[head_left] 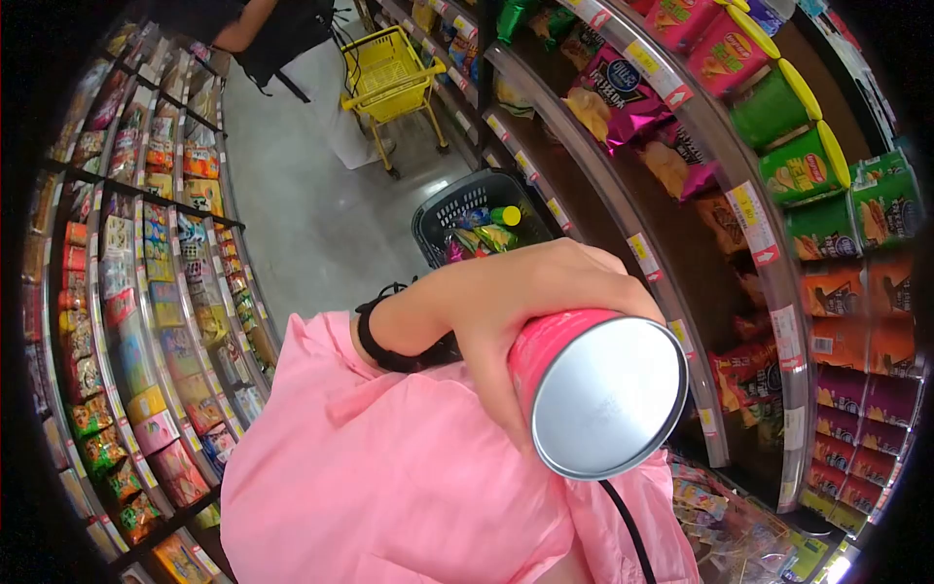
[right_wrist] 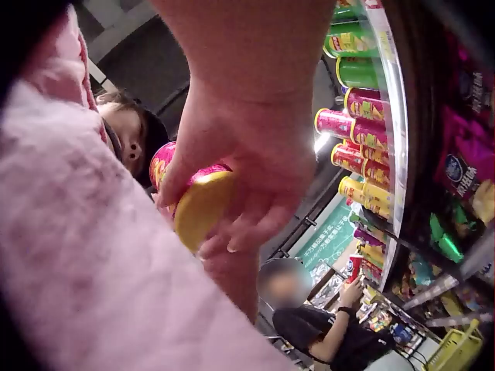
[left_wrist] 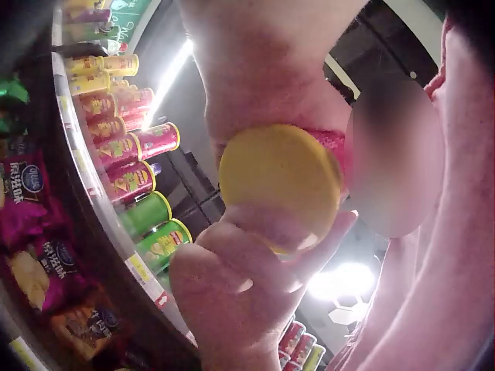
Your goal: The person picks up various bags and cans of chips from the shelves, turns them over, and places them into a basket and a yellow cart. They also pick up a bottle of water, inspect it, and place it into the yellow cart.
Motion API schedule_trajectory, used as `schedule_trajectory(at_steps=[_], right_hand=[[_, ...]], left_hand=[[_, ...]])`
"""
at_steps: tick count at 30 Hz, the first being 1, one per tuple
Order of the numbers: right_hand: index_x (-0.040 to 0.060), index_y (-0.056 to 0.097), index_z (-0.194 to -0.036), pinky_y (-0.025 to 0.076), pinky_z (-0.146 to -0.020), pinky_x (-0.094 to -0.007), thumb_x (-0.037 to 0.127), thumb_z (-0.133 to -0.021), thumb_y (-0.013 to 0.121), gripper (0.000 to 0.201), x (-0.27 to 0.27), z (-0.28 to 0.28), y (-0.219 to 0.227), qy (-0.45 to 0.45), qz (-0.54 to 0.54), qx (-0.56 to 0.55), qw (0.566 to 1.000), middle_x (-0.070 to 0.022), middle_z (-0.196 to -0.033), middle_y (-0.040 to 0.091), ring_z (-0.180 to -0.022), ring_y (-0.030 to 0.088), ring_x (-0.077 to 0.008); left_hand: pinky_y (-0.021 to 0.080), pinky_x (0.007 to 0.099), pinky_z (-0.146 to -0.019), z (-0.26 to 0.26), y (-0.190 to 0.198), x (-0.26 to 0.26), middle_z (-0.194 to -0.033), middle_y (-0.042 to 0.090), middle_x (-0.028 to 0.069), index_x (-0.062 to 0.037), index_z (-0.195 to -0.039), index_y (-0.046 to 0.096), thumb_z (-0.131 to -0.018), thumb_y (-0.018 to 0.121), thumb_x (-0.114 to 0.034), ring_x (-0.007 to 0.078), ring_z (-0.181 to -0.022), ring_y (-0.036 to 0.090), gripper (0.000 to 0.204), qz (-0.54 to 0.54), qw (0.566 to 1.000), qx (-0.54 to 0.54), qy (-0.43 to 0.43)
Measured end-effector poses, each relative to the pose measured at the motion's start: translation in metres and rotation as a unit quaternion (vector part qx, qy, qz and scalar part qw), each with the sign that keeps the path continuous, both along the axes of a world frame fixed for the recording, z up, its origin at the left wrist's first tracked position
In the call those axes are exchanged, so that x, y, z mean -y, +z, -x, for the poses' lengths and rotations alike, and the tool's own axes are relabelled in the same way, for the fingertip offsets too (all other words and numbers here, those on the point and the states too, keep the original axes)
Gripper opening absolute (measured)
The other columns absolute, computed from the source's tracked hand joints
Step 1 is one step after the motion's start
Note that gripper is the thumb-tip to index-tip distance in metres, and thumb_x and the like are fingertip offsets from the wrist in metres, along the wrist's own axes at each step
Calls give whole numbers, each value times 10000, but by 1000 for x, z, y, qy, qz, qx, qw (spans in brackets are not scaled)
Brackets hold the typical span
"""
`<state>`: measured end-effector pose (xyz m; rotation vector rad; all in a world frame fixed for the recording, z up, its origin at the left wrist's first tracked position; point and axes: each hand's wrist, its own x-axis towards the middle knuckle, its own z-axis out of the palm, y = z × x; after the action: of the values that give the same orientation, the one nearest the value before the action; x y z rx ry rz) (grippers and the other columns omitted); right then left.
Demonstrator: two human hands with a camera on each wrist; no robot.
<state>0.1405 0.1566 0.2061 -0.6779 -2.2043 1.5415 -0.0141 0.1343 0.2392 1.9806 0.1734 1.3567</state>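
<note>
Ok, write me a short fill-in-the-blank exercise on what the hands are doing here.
1. The hands grip a pink ___.
2. The can's lid is coloured ___.
3. The can's bare metal base faces the ___ camera.
4. On the aisle floor stands a black ___ holding goods.

Missing words: can; yellow; head; basket

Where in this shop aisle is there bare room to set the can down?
Bare floor lies between the left snack shelves and the black basket. The right shelves are packed with cans and bags; the basket already holds goods.
</note>
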Motion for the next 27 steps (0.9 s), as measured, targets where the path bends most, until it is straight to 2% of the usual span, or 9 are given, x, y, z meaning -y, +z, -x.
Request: schedule_trajectory(at_steps=[4,7,10,13,16,19,27], right_hand=[[6,407,-1072,398,-747,-304,217,-661,617,508,2,0,-7,9,-40,-27,999,-120,-890,541,-892,517,-207],[4,404,-1075,396,-752,-304,221,-662,617,513,3,1,-11,13,-60,-39,997,-118,-898,539,-898,514,-206],[3,400,-1079,393,-757,-304,224,-664,616,517,4,2,-13,16,-75,-49,996,-116,-905,537,-904,511,-204],[1,397,-1082,391,-761,-303,227,-666,616,522,4,3,-15,22,-88,-56,994,-115,-912,536,-910,508,-203],[-1,394,-1085,388,-766,-303,230,-667,616,527,4,3,-16,28,-99,-58,993,-113,-919,534,-916,504,-202],[-3,390,-1089,386,-771,-303,233,-669,615,532,4,3,-17,31,-108,-63,992,-111,-927,532,-921,501,-200],[-8,382,-1098,379,-783,-302,242,-673,614,545,2,1,-18,48,-126,-60,989,-106,-946,528,-937,493,-197]], left_hand=[[410,310,-632,8,2,-2,-885,537,113,22,-992,460,-431,736,-437,246,-728,538,776,42,990,-38,-126],[412,310,-655,11,-4,-6,-909,523,125,49,-1010,441,-437,742,-455,237,-757,535,820,25,970,22,-241],[411,305,-665,13,-6,-6,-929,504,137,70,-1030,420,-441,739,-476,230,-776,529,864,40,951,40,-304],[356,292,-616,6,-6,2,-822,577,109,69,-921,497,-509,599,-634,205,-650,573,821,61,964,63,-249],[352,303,-624,7,-5,3,-831,576,110,69,-922,497,-502,622,-607,206,-652,573,806,73,964,61,-250],[410,300,-672,14,-2,-3,-925,502,141,76,-1036,414,-433,741,-478,235,-793,520,881,16,960,4,-281],[413,304,-668,13,-2,-3,-917,511,145,78,-1039,413,-428,750,-461,238,-784,527,882,19,960,6,-279]])
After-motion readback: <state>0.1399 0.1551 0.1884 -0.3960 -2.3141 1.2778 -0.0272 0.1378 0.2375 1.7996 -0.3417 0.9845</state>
